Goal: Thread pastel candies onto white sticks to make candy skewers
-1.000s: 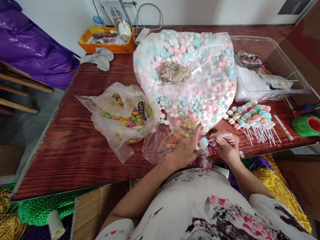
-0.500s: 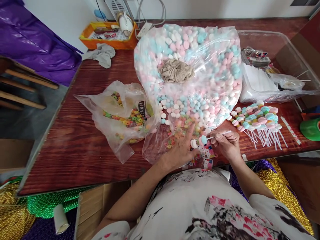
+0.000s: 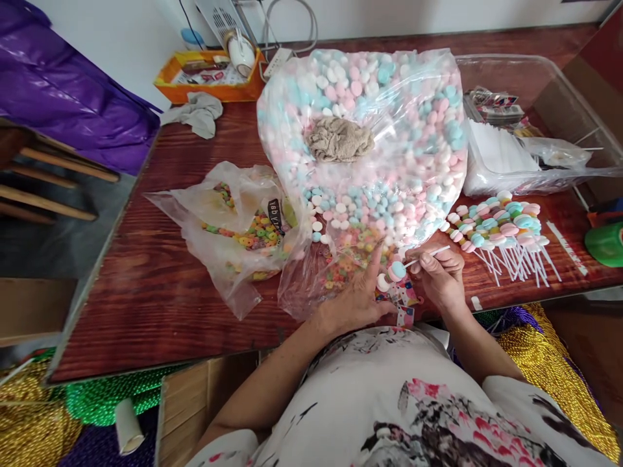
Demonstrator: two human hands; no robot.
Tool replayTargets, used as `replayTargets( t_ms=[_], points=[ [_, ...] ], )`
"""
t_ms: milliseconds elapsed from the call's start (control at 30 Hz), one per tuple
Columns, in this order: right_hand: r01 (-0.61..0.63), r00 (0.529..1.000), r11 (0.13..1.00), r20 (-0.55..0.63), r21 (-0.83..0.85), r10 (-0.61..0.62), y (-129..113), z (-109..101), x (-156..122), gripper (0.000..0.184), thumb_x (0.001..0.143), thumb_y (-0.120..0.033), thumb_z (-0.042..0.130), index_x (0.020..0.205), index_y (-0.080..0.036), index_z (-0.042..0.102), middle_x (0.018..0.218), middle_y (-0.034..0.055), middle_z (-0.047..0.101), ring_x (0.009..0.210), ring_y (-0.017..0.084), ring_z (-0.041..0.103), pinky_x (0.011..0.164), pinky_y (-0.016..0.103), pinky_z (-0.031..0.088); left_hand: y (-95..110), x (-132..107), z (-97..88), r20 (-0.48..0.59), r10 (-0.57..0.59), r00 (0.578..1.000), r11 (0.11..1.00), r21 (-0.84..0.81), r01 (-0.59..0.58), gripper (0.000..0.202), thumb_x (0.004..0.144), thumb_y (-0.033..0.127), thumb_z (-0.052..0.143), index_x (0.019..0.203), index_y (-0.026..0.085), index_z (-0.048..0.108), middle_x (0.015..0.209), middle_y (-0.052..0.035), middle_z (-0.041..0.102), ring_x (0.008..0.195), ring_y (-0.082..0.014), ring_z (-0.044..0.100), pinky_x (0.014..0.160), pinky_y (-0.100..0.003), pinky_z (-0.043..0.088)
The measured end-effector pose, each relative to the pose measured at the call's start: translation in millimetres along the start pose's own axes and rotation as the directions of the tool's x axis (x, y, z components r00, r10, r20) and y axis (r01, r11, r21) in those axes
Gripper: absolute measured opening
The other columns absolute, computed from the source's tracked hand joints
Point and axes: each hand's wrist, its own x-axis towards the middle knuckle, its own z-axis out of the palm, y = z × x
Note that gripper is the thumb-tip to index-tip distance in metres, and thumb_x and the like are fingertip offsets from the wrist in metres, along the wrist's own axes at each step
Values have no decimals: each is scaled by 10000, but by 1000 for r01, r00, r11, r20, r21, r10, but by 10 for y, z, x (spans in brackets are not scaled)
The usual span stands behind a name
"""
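My right hand (image 3: 444,277) pinches a thin white lollipop stick (image 3: 413,262) between thumb and fingers. Threaded at its left end are puffy sweets like marshmallows, a blue marshmallow (image 3: 398,270) and a white marshmallow (image 3: 383,283) among them. My left hand (image 3: 351,301) is just left of these, thumb and index finger spread, with no grip on the stick. Under and beyond it lies clear plastic with small ring-shaped candies (image 3: 348,258). Behind both hands bulges a big clear bag of pink, white and blue marshmallows (image 3: 363,204). Small printed wrappers (image 3: 405,316) lie below the stick.
A pile of threaded candy sticks (image 3: 501,224) lies right of my hands, beside a green tape roll (image 3: 605,245). A clear plastic bin (image 3: 545,175) stands behind. To the left are an open bag of ring candies (image 3: 233,259), a grey cloth (image 3: 198,115) and an orange tray (image 3: 236,91).
My left hand's thumb and index finger have spread away from the sweets. The stick's sweet-covered end has shifted slightly right and tilted down, still in my right hand. The view has turned slightly.
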Motion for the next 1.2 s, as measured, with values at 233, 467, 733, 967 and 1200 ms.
replayTargets(
  t_ms=[233,467,733,967,1200],
  points=[
    [-35,950,997,313,67,12,-37,-132,119,215,836,-400,727,720,-220,742,598,0,655,509,119,544,513,271,452,127,-51,-71,125,-24,992,909,-409,74,1373,651,275,881,1571,318,-137,1197,-75,653,1049,-239,639,1000,-431,459],
    [-68,913,996,399,-63,87,73,45,-71,256,860,-411,695,707,-209,731,617,7,665,557,136,584,537,275,469,16,18,-10,104,-21,994,895,-441,65,1305,642,259,878,1593,295,-15,1096,-52,658,931,-205,636,900,-384,492],
    [-21,985,989,171,144,-4,91,-40,-62,199,830,-380,729,706,-226,746,621,7,656,530,131,556,499,277,438,-95,-171,-341,166,-169,972,935,-286,211,1165,487,342,947,1503,252,382,1257,-84,635,1147,-283,590,1007,-405,450],
    [49,973,997,223,55,-60,-11,-94,-28,165,846,-327,719,730,-217,759,638,19,683,547,142,580,603,323,487,-239,-190,-220,202,-236,951,862,-407,300,382,680,384,814,919,124,669,762,20,633,680,-133,550,630,-239,444],
    [-50,993,998,104,33,47,125,42,-155,173,838,-291,724,683,-213,718,554,-22,613,500,105,492,509,259,388,-190,-156,-90,-85,-214,973,977,-25,212,251,736,351,755,833,145,651,705,25,595,654,-127,499,590,-227,377]
  ],
)
